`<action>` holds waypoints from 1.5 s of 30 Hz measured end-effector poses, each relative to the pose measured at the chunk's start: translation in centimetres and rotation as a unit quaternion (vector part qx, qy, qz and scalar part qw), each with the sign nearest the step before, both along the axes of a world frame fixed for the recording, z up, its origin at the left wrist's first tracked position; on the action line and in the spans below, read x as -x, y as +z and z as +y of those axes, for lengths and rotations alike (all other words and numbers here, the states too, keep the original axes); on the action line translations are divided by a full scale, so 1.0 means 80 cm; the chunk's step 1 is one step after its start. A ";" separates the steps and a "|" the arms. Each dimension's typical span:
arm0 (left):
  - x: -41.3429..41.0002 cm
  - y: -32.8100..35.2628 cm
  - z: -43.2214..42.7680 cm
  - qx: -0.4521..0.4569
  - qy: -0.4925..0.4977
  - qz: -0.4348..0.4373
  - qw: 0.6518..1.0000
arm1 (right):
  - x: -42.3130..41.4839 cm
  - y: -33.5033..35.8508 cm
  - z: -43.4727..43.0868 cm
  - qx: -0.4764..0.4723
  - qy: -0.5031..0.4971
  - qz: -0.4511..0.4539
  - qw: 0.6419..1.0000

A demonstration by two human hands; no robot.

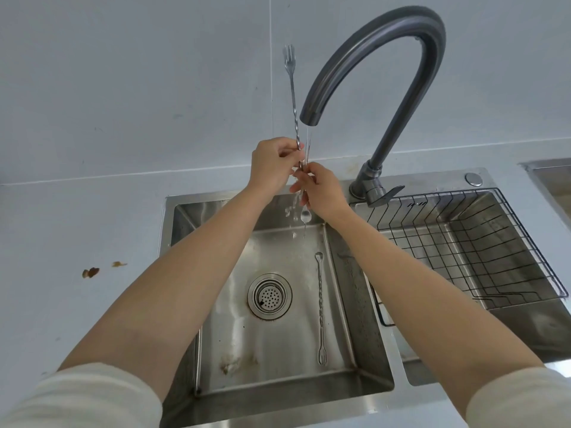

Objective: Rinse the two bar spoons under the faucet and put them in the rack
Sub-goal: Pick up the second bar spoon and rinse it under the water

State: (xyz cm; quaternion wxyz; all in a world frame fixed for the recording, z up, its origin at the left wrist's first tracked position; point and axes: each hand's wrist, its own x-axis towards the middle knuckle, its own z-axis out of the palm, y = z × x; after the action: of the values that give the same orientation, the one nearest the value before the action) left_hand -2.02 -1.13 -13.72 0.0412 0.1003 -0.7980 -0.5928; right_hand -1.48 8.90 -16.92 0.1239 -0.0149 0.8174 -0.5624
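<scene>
Pale grey wall panels rise behind a light bench point(77, 230) that carries a steel double sink, with two small brown stains on the bench left of the basins. From the strip at the sink's rear edge a dark gooseneck faucet point(386, 50) arches over the left basin point(278, 344), and a thin stream of water point(308, 140) falls from its spout. Both hands meet in that stream. The left hand point(272, 165) is closed in a pinch round the twisted stem of an upright bar spoon point(293, 97), fork end up and bowl hanging below the hands. The right hand point(321, 189) is curled round the same stem just beneath, fingers closed on it. A second bar spoon point(320, 307) lies flat on the left basin's floor, along its right wall beside the round drain strainer point(269, 296). A black wire rack point(469, 242) sits in the right basin.
</scene>
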 end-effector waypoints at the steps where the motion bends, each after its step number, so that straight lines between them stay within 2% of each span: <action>1: 0.000 0.000 0.001 0.000 0.001 0.003 1.000 | 0.000 0.000 0.000 -0.001 -0.002 -0.001 1.000; 13: -0.012 -0.015 0.002 0.006 -0.017 -0.019 1.000 | -0.016 -0.008 0.004 -0.008 0.002 -0.007 1.000; 20: -0.030 -0.044 0.005 -0.002 -0.020 -0.060 0.998 | -0.033 -0.029 0.013 -0.105 0.030 0.003 0.994; 29: -0.057 -0.081 0.008 0.014 -0.046 -0.103 0.993 | -0.060 -0.059 0.020 -0.138 0.048 -0.058 0.987; 39: -0.080 -0.112 0.010 0.074 -0.057 -0.127 0.988 | -0.084 -0.084 0.018 -0.171 0.059 -0.107 0.978; 45: -0.099 -0.137 0.009 0.074 -0.060 -0.158 0.983 | -0.100 -0.107 0.018 -0.182 0.071 -0.141 0.971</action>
State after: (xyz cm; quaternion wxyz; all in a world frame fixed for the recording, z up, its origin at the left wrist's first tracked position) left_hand 5.88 -0.39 -24.71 -0.1132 0.1414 -0.8406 -0.5104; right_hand 6.56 10.35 -25.48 0.2781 0.0297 0.8769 -0.3909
